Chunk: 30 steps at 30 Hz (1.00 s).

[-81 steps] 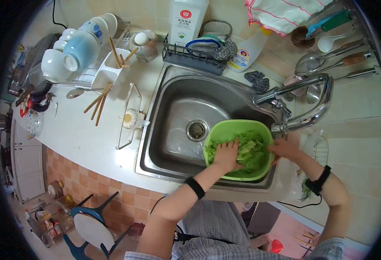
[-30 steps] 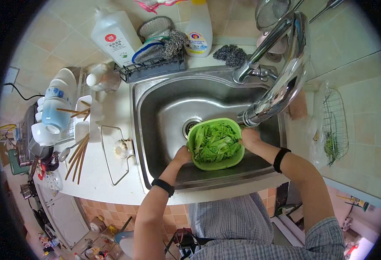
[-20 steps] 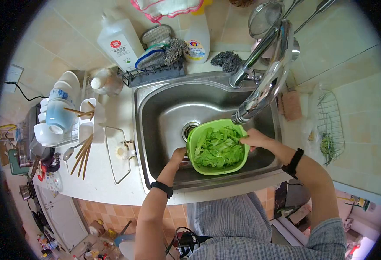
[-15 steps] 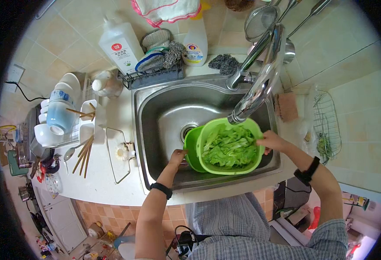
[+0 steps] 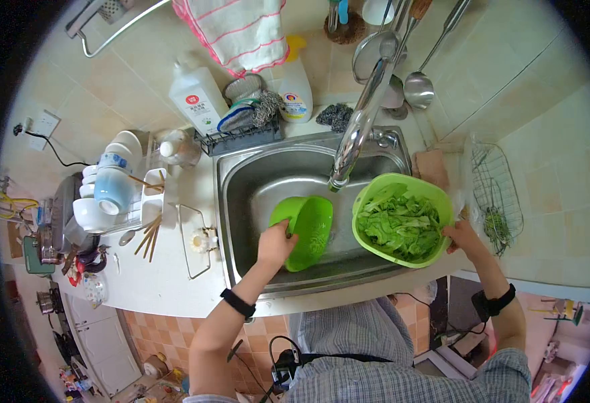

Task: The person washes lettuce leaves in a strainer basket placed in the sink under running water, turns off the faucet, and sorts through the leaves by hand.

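At the far left, white and pale-blue ceramic bowls (image 5: 113,188) lean in a wire dish rack, and beside them stands a white plastic utensil holder (image 5: 153,193). Slim wooden chopsticks (image 5: 151,236) lean out over the white worktop (image 5: 167,285) in front. A bent metal wire frame (image 5: 190,267) lies between these and the stainless-steel sink (image 5: 255,187).

Over the sink's left half, I see the person's left hand (image 5: 277,244), mostly closed, with the fingers curled over the near-left edge of a deep bright-green plastic bowl (image 5: 302,235). The bowl is tipped over sideways, its opening turned to the right.

To the right of the bowl's upper edge hangs the spout of a tall chrome tap (image 5: 359,127). Farther right, a light-green plastic basket (image 5: 436,191) full of torn green lettuce leaves (image 5: 401,225) is held well apart from the bowl, over the right end of the sink. The right hand (image 5: 463,239) pinches its right rim, fingers nearly together; whether the basket's underside touches the sink, I can't tell.

Beyond, at the far right, a thin wire basket (image 5: 498,181) has green sprigs (image 5: 495,227) at its near end.
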{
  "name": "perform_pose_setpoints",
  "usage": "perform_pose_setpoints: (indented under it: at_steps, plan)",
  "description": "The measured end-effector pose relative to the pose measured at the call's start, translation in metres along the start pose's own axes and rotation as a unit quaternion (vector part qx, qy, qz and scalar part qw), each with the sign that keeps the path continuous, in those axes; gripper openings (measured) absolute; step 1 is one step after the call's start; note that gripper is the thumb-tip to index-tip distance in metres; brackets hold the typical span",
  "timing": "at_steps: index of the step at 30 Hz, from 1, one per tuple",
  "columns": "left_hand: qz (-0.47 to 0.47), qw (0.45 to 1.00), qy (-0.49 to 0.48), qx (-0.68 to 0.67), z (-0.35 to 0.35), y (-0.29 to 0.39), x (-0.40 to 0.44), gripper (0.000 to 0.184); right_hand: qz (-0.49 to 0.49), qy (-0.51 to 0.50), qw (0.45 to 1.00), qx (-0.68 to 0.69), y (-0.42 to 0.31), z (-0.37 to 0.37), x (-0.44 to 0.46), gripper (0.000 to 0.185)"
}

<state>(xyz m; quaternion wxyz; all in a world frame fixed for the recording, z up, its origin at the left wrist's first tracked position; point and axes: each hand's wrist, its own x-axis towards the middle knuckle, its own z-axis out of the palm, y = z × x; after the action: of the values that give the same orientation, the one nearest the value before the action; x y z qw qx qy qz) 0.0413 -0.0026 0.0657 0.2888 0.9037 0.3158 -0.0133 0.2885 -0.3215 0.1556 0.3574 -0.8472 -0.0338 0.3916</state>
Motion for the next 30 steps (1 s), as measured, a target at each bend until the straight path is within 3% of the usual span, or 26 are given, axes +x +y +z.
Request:
perform_pose_setpoints:
  at_steps: [6, 10, 13, 16, 21, 27, 30]
  plan:
    - [0.182, 0.969, 0.054, 0.16, -0.064, 0.0, -0.03, 0.018, -0.034, -0.043, 0.997, 0.049, 0.029, 0.002, 0.005, 0.023]
    - [0.186, 0.955, 0.082, 0.217, -0.099, 0.005, -0.052, 0.013, -0.062, -0.12, 0.984, 0.116, 0.032, 0.008, 0.009, 0.025]
    - [0.206, 0.934, 0.132, 0.26, -0.113, 0.008, -0.069, 0.01, -0.016, -0.118, 0.976, 0.183, 0.022, 0.022, 0.009, 0.018]
    - [0.204, 0.919, 0.181, 0.284, -0.131, 0.025, -0.085, 0.011, -0.033, -0.129, 0.967, 0.215, 0.019, 0.032, 0.012, 0.016]
    - [0.172, 0.915, 0.237, 0.276, -0.133, 0.035, -0.098, 0.014, -0.063, -0.146, 0.972, 0.172, 0.018, 0.042, 0.023, 0.022]
    - [0.147, 0.929, 0.216, 0.263, -0.127, 0.028, -0.11, 0.013, -0.056, -0.187, 0.972, 0.134, 0.009, 0.053, 0.028, 0.019]
    - [0.182, 0.915, 0.194, 0.304, -0.123, 0.027, -0.11, 0.009, -0.145, -0.147, 0.976, 0.076, 0.015, 0.064, 0.03, 0.019]
